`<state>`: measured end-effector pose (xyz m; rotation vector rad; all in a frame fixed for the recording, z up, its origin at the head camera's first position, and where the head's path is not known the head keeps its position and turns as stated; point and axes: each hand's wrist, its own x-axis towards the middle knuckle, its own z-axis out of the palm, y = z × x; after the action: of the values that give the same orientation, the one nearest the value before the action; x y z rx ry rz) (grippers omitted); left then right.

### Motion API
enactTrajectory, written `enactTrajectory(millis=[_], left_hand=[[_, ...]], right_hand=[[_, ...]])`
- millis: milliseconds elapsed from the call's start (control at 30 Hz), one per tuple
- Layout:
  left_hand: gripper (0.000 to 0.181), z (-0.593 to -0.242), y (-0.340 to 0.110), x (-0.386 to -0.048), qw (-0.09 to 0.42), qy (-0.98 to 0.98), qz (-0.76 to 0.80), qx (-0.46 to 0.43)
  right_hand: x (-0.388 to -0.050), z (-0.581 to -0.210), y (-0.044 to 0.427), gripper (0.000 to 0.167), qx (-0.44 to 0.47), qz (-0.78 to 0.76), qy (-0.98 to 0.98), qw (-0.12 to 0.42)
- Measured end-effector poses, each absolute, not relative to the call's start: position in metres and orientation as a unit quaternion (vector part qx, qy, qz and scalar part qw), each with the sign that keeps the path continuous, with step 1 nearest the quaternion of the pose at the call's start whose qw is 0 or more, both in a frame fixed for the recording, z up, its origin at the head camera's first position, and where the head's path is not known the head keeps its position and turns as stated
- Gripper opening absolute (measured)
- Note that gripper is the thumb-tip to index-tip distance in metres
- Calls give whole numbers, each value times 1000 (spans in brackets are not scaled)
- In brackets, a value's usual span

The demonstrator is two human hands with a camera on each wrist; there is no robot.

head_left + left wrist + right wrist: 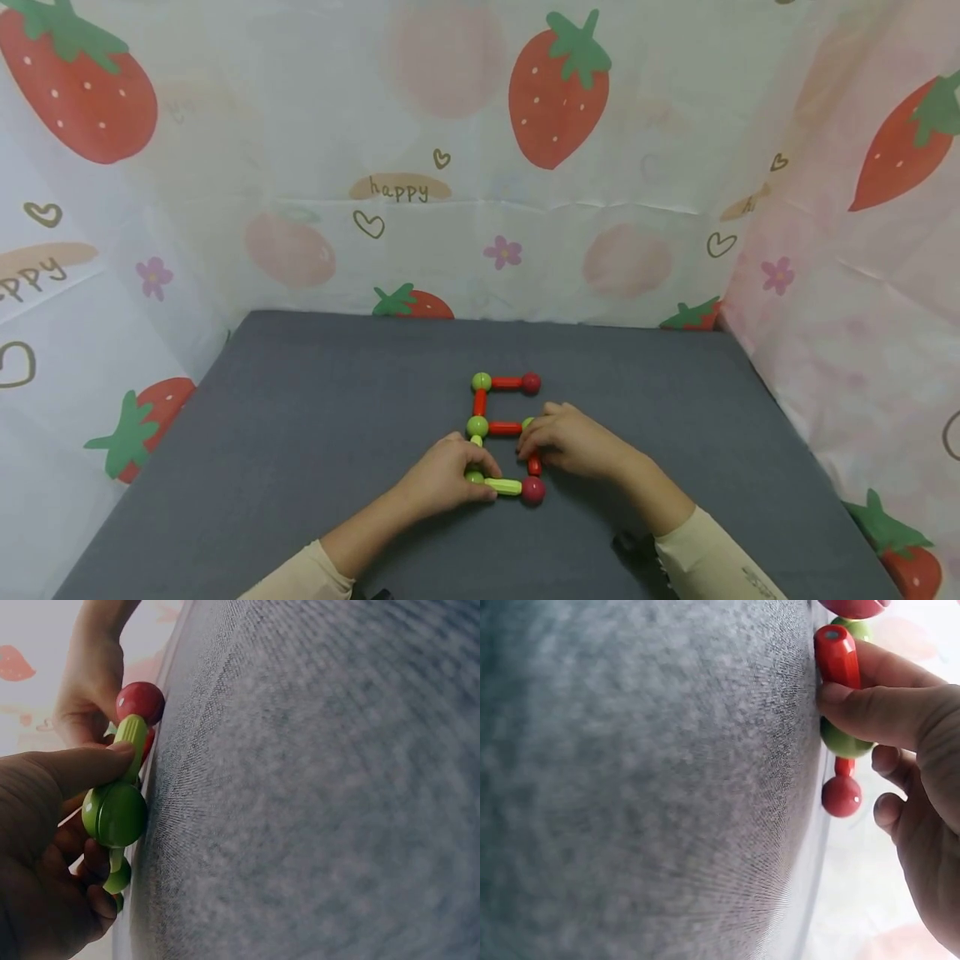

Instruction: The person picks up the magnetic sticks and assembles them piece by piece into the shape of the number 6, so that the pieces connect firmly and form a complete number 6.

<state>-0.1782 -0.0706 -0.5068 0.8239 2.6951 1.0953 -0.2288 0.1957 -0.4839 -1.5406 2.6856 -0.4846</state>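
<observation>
On the grey cloth lies a figure of toy magnetic rods and balls, shaped like a 6. My left hand is at its lower left corner, with the thumb on a yellow-green rod and curled fingers behind a green ball. My right hand pinches a red rod at the right side, beside a green ball partly hidden by the fingers. That rod's bare end face shows in the right wrist view, close to a dark red ball.
The figure's upper part has a green ball, a red rod and a dark red ball. Another red rod runs across its middle. Strawberry-print sheets stand behind and beside the grey table.
</observation>
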Motion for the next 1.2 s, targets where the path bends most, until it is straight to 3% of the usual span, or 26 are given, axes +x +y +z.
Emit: enactTrajectory(millis=[533,1200], left_hand=[[18,-505,-68,-176,52,893,354,272],[15,-502,-68,-177,69,900,351,251]], right_hand=[[-231,-479,195,19,-479,-180,858,44],[-231,-480,200,26,-489,-189,851,41]])
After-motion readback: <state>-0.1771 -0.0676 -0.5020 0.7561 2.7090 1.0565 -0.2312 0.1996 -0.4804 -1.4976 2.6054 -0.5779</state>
